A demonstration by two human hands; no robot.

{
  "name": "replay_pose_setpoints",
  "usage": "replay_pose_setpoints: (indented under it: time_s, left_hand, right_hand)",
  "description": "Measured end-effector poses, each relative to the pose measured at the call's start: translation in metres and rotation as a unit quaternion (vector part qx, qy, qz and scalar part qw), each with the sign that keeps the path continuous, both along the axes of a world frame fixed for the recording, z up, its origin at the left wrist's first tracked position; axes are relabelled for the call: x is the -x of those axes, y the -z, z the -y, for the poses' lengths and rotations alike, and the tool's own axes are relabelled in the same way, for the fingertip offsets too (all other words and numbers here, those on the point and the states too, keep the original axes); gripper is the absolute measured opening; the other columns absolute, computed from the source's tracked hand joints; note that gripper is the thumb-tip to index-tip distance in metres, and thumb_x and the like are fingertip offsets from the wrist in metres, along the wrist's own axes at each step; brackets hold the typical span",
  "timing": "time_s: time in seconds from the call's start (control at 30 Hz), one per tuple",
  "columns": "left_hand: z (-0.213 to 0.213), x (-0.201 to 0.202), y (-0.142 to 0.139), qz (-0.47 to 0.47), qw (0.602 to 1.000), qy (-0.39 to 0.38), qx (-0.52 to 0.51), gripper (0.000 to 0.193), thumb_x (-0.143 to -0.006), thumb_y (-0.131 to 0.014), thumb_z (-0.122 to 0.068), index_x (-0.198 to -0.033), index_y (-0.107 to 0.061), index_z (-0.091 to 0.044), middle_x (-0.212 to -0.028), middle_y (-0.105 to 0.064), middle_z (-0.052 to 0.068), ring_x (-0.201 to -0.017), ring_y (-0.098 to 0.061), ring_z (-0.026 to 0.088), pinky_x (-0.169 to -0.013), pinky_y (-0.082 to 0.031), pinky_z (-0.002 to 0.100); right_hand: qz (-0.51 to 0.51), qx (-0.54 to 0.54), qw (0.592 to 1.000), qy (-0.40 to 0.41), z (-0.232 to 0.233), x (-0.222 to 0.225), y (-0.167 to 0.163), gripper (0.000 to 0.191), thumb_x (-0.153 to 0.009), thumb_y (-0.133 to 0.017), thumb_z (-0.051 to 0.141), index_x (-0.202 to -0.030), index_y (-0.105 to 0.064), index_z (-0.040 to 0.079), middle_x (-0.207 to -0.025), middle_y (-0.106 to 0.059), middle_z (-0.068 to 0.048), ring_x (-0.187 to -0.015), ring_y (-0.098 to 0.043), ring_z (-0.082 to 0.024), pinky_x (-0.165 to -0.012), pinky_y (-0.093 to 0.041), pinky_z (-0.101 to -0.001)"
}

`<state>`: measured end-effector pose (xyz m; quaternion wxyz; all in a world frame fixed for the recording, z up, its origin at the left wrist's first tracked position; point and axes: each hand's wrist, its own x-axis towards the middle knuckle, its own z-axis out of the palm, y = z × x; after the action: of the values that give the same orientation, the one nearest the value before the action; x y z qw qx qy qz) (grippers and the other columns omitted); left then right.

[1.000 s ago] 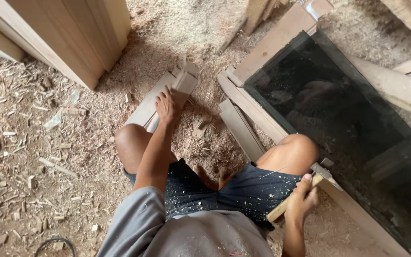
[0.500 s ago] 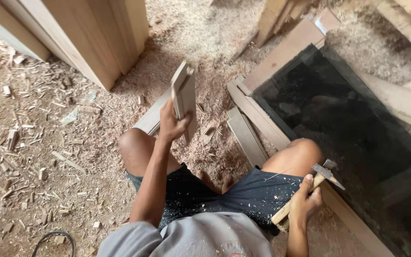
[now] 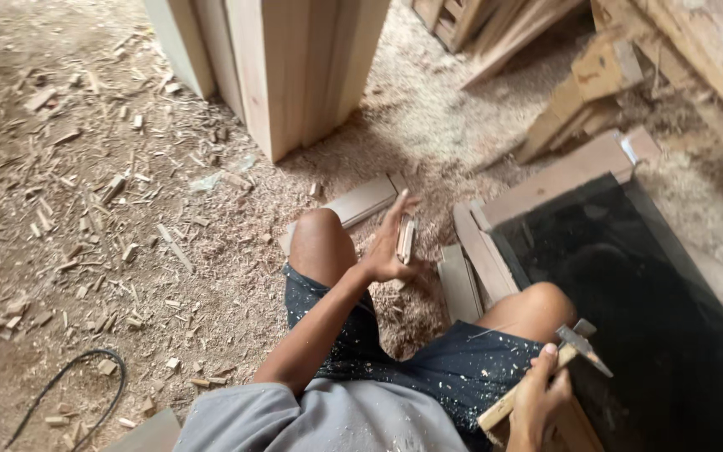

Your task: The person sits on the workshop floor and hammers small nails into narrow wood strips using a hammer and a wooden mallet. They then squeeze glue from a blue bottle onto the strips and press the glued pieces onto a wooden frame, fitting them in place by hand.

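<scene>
**Wood strip held edge-on over a sawdust floor**

A dirt floor (image 3: 85, 276) is being shown thickly covered with pale sawdust and scattered wood chips, the chips lying densest at the left and the sawdust heaped between the knees. Upright pale planks (image 3: 294, 67) are being leaned together at the top centre, and rough timber offcuts (image 3: 596, 75) are piled at the upper right. A dark glass panel (image 3: 629, 301) set in a wooden frame is lying flat at the right, close beside the right knee, with flat boards (image 3: 470, 259) resting along its left edge. A black cable (image 3: 85, 377) is being looped across the floor at the lower left.

A short wood strip (image 3: 406, 238) is being held by the left hand (image 3: 387, 251), just past the left knee and above the sawdust. It is being gripped between thumb and fingers, with the fingers closed round its lower part. The strip is being seen nearly edge-on and upright, so that it looks thin, pale and light brown. Behind it a longer flat board (image 3: 353, 205) is lying on the floor.

A hammer (image 3: 546, 377) with a wooden handle and a dark metal head is being clasped by the right hand (image 3: 537, 402), fingers wrapped round the handle beside the right thigh, the head pointing towards the glass.
</scene>
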<state>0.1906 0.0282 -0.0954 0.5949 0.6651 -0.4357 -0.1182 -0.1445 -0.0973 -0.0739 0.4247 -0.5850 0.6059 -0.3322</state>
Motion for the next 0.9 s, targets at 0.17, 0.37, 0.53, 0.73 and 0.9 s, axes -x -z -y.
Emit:
replay_pose_setpoints:
  time_s: [0.17,0.37,0.53,0.73,0.9]
  left_hand:
    - [-0.001,0.004,-0.01,0.06,0.994,-0.057,-0.065,0.132,-0.07,-0.077,-0.07,-0.167,-0.008,-0.012,-0.142,-0.043,0.024,-0.131,-0.048,0.044,-0.111,-0.042,0.063]
    - [-0.018,0.019,-0.036,0.129,0.984,-0.07,-0.097,0.101,-0.085,-0.076,-0.056,-0.166,-0.028,-0.023,-0.14,-0.047,0.025,-0.118,-0.057,0.045,-0.096,-0.051,0.057]
    - [-0.029,0.027,-0.067,0.118,0.979,-0.099,-0.132,0.067,-0.086,-0.08,-0.045,-0.146,-0.058,-0.024,-0.108,-0.066,0.011,-0.095,-0.065,0.035,-0.079,-0.056,0.045]
    - [-0.005,0.057,-0.072,0.175,0.933,-0.062,-0.308,0.052,-0.089,-0.07,-0.027,-0.14,-0.064,-0.027,-0.1,-0.066,0.008,-0.09,-0.062,0.026,-0.071,-0.052,0.044]
    - [0.021,0.083,-0.066,0.091,0.964,-0.079,-0.238,0.051,-0.093,-0.068,-0.024,-0.142,-0.058,-0.018,-0.122,-0.059,0.013,-0.112,-0.057,0.028,-0.095,-0.052,0.046]
  right_hand:
    - [-0.011,-0.004,1.0,-0.014,0.003,-0.005,-0.001,0.051,-0.11,-0.062,0.042,-0.095,-0.065,-0.006,-0.081,-0.062,-0.007,-0.072,-0.055,-0.014,-0.065,-0.046,-0.0296]
    - [-0.067,0.079,0.994,-0.015,0.033,-0.019,0.032,0.051,-0.11,-0.065,0.04,-0.093,-0.07,-0.008,-0.08,-0.068,-0.018,-0.072,-0.063,-0.022,-0.07,-0.05,-0.035]
    - [-0.047,0.112,0.991,-0.059,0.083,-0.05,0.074,0.049,-0.107,-0.067,0.039,-0.095,-0.07,-0.008,-0.08,-0.069,-0.019,-0.071,-0.065,-0.024,-0.069,-0.051,-0.0357]
    - [-0.027,0.116,0.986,-0.117,0.117,-0.074,0.078,0.047,-0.104,-0.069,0.039,-0.097,-0.071,-0.007,-0.079,-0.07,-0.02,-0.069,-0.067,-0.025,-0.067,-0.052,-0.0366]
    - [-0.004,0.118,0.979,-0.165,0.123,-0.08,0.072,0.046,-0.101,-0.07,0.039,-0.098,-0.072,-0.007,-0.079,-0.07,-0.021,-0.068,-0.068,-0.027,-0.066,-0.053,-0.0373]
